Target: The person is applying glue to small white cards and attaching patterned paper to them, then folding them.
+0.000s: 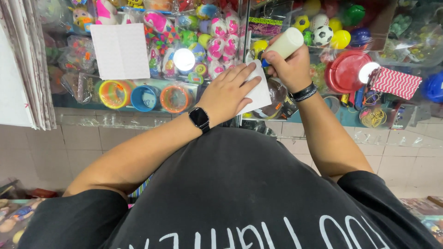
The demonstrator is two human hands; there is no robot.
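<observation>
Your left hand (228,92) lies flat and open on the white paper (258,94), pinning it to the glass case (323,69), while your right hand (288,67) grips the marker (282,45) tip-down to write.

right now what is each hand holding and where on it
The right hand grips a white marker around its lower barrel. The left hand lies flat on a white paper, holding nothing.

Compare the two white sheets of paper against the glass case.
The sheet under the left hand is pinned flat by the left hand; the upper-left sheet stands untouched. The first is mostly covered, the second shows whole, with fold creases. The right hand holds a white tube at the first only. Both are white.
</observation>
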